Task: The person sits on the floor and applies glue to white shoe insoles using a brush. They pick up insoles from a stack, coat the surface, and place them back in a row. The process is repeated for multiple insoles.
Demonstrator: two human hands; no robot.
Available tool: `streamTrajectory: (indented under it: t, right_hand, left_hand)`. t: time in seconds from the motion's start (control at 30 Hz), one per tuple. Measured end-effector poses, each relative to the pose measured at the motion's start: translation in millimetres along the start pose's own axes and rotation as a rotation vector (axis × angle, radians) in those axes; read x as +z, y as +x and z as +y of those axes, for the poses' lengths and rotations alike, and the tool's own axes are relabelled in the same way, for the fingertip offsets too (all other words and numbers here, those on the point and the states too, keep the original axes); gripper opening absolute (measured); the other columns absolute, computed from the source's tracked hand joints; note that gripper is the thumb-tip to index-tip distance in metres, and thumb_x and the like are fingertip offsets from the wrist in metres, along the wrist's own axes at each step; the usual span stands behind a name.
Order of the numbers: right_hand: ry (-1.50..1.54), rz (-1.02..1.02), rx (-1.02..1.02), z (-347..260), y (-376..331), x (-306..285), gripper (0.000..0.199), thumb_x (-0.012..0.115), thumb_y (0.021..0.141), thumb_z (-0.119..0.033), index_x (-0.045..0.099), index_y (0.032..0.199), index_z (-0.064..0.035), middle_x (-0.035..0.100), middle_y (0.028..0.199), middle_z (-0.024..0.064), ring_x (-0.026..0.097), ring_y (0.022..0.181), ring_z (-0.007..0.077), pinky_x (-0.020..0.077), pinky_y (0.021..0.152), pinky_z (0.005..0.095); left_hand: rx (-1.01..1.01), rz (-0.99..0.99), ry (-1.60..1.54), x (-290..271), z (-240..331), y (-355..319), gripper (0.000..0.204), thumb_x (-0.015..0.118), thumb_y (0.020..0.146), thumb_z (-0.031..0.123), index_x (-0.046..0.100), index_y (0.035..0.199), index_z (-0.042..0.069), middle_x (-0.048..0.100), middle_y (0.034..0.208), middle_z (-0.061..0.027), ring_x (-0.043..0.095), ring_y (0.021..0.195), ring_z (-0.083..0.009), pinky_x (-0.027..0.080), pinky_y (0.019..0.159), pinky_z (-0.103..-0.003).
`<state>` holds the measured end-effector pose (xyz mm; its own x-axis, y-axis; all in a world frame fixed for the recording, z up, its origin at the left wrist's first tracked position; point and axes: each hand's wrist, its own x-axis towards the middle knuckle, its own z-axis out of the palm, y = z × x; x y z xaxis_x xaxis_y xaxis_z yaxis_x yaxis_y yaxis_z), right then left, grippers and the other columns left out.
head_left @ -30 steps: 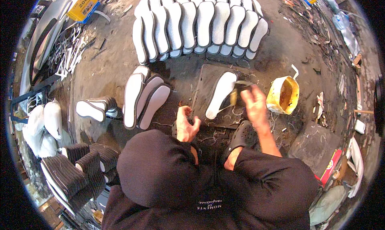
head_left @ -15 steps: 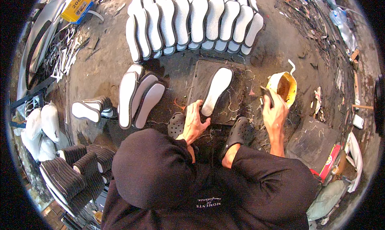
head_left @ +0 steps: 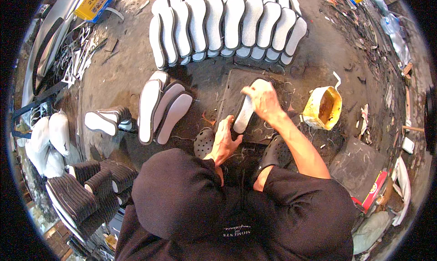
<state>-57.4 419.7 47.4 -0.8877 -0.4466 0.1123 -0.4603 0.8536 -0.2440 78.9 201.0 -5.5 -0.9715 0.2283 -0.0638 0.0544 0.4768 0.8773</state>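
Note:
A white shoe sole [head_left: 243,117] lies on a dark flat board [head_left: 232,86] on the ground in front of me. My left hand [head_left: 225,138] holds down the sole's near end. My right hand [head_left: 261,101] is closed over the far end, its fingers around a small brush that is mostly hidden. A yellow tin [head_left: 323,107] with brown glue stands to the right of the board, apart from both hands. My feet in dark clogs [head_left: 275,152] rest at the board's near edge.
A long row of white soles with dark rims [head_left: 227,24] stands on edge beyond the board. Three more soles [head_left: 157,108] lean to its left. Stacks of black ribbed soles [head_left: 86,192] sit at lower left, a yellow box [head_left: 93,4] at upper left, scraps and debris at right.
My right hand has come back from the yellow tin to the far end of the sole. My left hand stays at the sole's near end.

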Motion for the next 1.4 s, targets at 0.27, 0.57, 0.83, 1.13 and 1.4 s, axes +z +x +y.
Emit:
streamTrajectory:
  t: [0.27,0.57,0.83,1.13,1.4]
  right_hand:
    - [0.084,0.097,0.326,23.9,1.1,-33.5,0.035,0.062,0.097,-0.007,0.078,0.127,-0.013,0.08,0.119,0.0151,0.074,0.108,0.0379,0.0556,0.095,0.052]
    - [0.118,-0.016,0.05,-49.8,-77.6,9.3,0.038,0.061,0.096,-0.009,0.08,0.127,-0.0183,0.08,0.12,0.0061,0.071,0.104,0.0281,0.0505,0.09,0.0461]
    - [0.843,0.17,0.616,-100.5,-106.7,-50.2,0.028,0.072,0.105,-0.013,0.077,0.132,-0.016,0.082,0.127,0.0105,0.076,0.119,0.0283,0.0535,0.109,0.0426]
    - [0.11,0.693,1.015,73.4,-190.9,-105.2,0.046,0.062,0.116,-0.029,0.066,0.151,-0.0013,0.074,0.143,0.0178,0.07,0.127,0.0323,0.0504,0.112,0.0469]
    - [-0.024,0.266,0.97,2.4,-219.3,-123.3,0.034,0.064,0.11,-0.016,0.07,0.141,-0.0035,0.075,0.128,0.0192,0.069,0.117,0.0394,0.0482,0.103,0.0534]
  left_hand:
    - [-0.049,-0.014,0.024,-6.3,-4.7,1.1,0.09,0.092,0.082,0.012,0.044,0.158,0.0,0.06,0.147,-0.025,0.06,0.139,-0.0426,0.05,0.119,-0.047]
    - [-0.105,0.072,-0.156,-34.7,5.9,-3.4,0.073,0.065,0.084,-0.012,0.049,0.153,0.003,0.052,0.141,-0.0203,0.067,0.108,-0.0293,0.06,0.093,-0.041]
    - [-0.049,0.215,0.009,-48.2,-8.5,-3.2,0.067,0.076,0.086,0.006,0.054,0.15,0.002,0.062,0.135,-0.0202,0.059,0.128,-0.0377,0.047,0.115,-0.047]
    - [0.046,0.02,0.03,-9.9,14.4,23.0,0.107,0.095,0.074,0.015,0.041,0.166,0.003,0.057,0.137,-0.0234,0.059,0.129,-0.0398,0.052,0.109,-0.049]
    - [0.357,0.189,0.039,-69.0,75.6,87.1,0.091,0.095,0.071,0.012,0.05,0.15,0.002,0.06,0.13,-0.0131,0.063,0.114,-0.0225,0.055,0.099,-0.037]
